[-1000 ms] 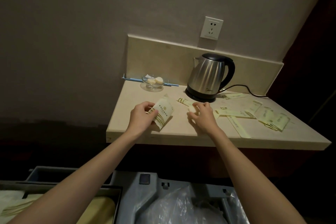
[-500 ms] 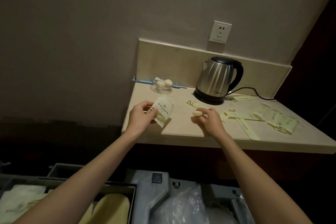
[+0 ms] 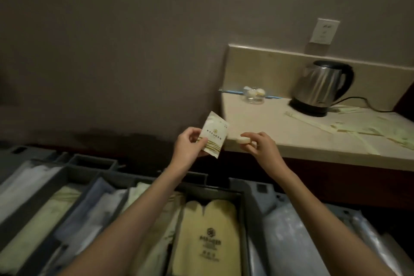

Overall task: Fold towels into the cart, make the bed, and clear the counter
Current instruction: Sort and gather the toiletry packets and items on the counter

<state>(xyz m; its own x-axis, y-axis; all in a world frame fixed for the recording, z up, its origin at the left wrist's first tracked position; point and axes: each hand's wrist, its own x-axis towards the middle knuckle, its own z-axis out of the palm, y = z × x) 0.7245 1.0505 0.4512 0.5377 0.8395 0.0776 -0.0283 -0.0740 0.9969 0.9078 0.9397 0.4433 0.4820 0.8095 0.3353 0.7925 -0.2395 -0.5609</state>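
Cart compartments (image 3: 67, 177) below hold folded linens and cream slippers (image 3: 208, 231). Worktop (image 3: 280, 132) carries a kettle (image 3: 320, 87). Left hand (image 3: 188, 148), fingers pinching, holds a white gold-striped sachet (image 3: 214, 134); right hand (image 3: 262, 145) grips a small round soap (image 3: 244, 140) off the worktop's corner.

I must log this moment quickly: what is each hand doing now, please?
Left hand: holding a white packet, pinched between thumb and fingers.
Right hand: holding a small round white soap in its fingertips.
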